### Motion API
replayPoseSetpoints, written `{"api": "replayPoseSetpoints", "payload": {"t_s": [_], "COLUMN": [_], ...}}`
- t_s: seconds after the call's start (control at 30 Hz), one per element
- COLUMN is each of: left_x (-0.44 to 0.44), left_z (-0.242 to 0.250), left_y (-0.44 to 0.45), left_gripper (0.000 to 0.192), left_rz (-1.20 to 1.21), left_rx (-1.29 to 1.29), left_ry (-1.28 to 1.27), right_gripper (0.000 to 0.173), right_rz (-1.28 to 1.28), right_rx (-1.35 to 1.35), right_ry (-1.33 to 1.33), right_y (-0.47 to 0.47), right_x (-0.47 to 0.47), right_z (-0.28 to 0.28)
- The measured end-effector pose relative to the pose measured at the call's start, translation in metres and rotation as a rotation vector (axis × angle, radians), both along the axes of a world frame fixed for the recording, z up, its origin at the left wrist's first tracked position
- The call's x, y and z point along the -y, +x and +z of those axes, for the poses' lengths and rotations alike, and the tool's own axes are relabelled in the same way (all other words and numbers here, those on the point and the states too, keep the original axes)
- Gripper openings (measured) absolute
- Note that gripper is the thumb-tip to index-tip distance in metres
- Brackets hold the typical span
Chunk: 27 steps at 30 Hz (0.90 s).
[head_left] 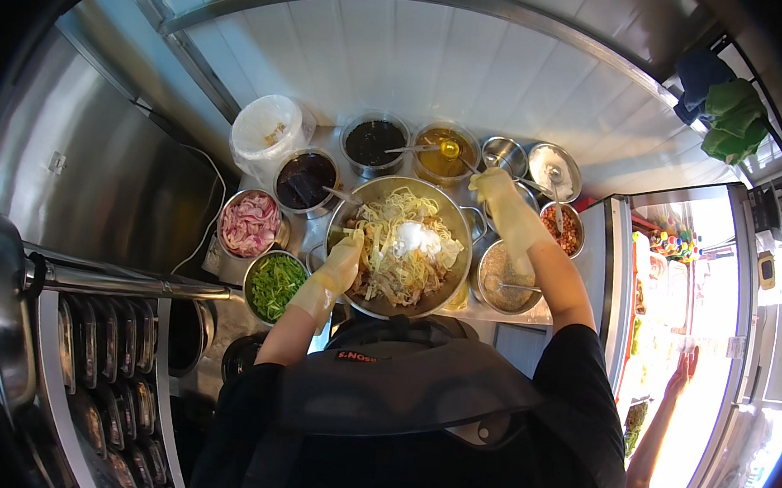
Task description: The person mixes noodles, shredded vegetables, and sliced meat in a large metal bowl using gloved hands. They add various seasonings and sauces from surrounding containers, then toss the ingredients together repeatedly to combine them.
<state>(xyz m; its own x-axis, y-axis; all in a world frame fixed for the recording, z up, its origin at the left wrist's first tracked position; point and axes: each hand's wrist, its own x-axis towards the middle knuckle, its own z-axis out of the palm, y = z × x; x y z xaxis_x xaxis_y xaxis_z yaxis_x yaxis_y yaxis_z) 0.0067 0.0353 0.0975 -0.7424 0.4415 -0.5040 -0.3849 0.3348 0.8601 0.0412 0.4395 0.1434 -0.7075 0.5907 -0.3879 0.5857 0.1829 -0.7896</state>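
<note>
A large metal bowl (pixel 458 276) in front of me holds noodles (pixel 400 207), shredded food and a mound of white granules (pixel 417 239). My left hand (pixel 338 265), in a translucent glove, lies over the bowl's left rim, its fingertips inside by the noodles. Whether those fingers grip anything is hidden. My right hand (pixel 495 187), gloved too, is closed on the handle of a ladle (pixel 449 149). The ladle's cup is at a clear tub of yellow oil (pixel 430 168), behind the bowl.
Around the bowl stand dark-liquid tubs (pixel 374 141) (pixel 303 180), sliced red onion (pixel 249 224), chopped greens (pixel 275 283), a pan of white powder (pixel 556 167), peanuts (pixel 568 232) and a coarse seasoning (pixel 504 272). At right, another person's hand (pixel 681 373) is by a lit refrigerator (pixel 673 298).
</note>
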Motion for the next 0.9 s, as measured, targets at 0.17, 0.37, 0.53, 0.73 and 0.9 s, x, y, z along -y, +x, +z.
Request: {"api": "replayPoseSetpoints", "payload": {"t_s": [0.17,0.37,0.53,0.73,0.9], "left_x": [0.029,0.014,0.015,0.02,0.017], "left_z": [-0.05,-0.004,-0.018,-0.039,-0.013], "left_y": [-0.009,-0.003,-0.004,-0.007,0.001], "left_gripper": [0.054,0.047,0.052,0.047,0.048], "left_rz": [0.052,0.073,0.14,0.123,0.087], "left_rx": [0.08,0.137,0.252,0.211,0.15], "left_ry": [0.089,0.085,0.228,0.261,0.272], "right_gripper": [0.019,0.022,0.018,0.016,0.026], "right_rz": [-0.005,0.08,0.056,0.684,0.544], "right_rx": [-0.064,-0.053,0.079,-0.068,-0.023], "right_ry": [-0.523,-0.458,-0.192,0.812,0.825], "right_y": [0.028,0.068,0.095,0.159,0.157], "right_x": [0.031,0.025,0.078,0.116,0.11], "right_z": [0.1,0.142,0.15,0.108,0.111]}}
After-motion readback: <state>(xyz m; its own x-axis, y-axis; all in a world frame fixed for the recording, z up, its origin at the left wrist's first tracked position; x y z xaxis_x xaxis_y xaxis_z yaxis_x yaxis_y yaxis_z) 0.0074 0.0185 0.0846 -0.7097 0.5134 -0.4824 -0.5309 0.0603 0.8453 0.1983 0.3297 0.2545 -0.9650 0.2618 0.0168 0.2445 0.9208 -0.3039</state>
